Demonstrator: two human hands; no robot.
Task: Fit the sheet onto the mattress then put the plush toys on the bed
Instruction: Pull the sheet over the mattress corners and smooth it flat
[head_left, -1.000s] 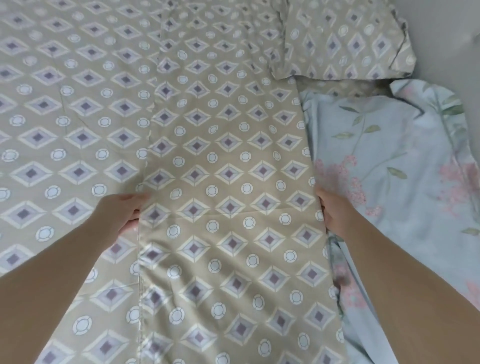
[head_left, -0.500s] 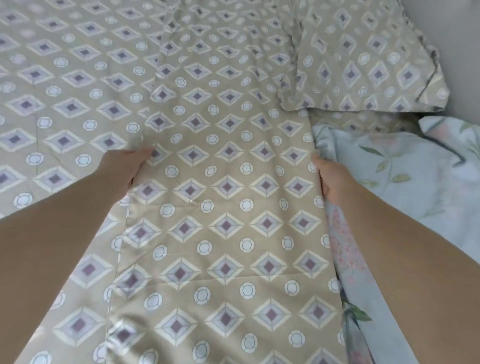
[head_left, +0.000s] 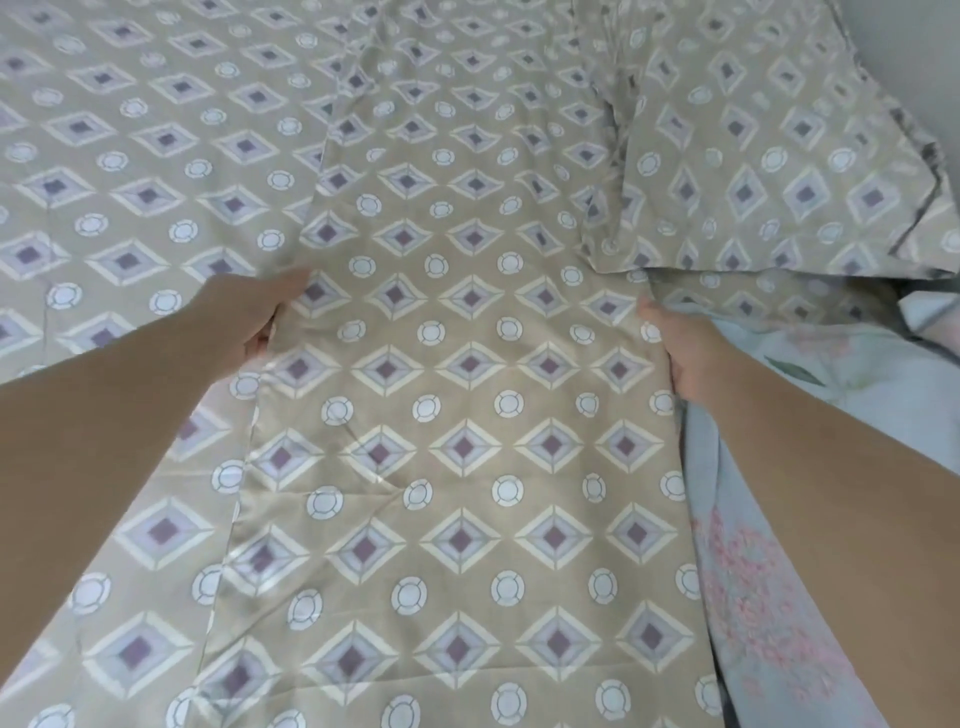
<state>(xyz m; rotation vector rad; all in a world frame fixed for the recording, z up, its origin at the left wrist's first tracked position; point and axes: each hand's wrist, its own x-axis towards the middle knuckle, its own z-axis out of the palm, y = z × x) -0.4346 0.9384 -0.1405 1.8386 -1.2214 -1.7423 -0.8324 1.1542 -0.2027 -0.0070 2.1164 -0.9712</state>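
moved: both hands have gone further up the bed since the earlier frames. our left hand (head_left: 254, 312) and right hand (head_left: 685, 353) slid along the two edges of the folded panel (head_left: 467, 415), and the pillow in the same beige print (head_left: 779, 171) is now closer.
sheet: the beige sheet printed with diamonds and circles (head_left: 156, 156) lies spread over the bed on the left. the panel is a fold of it, lying between our arms.
left hand: it grips the left edge, with the fingers curled under the fold.
right hand: it pinches the right edge with the thumb on top, just beside the light blue floral fabric (head_left: 763, 623).
axis: the panel runs lengthwise away from us toward the pillow, and our hands are about level at its two sides.
nearer: the right hand is nearer the pillow, which lies ahead and to the right.
next, we think: the panel must be carried forward and right to cover the floral fabric.
plush toys: we do not see them.
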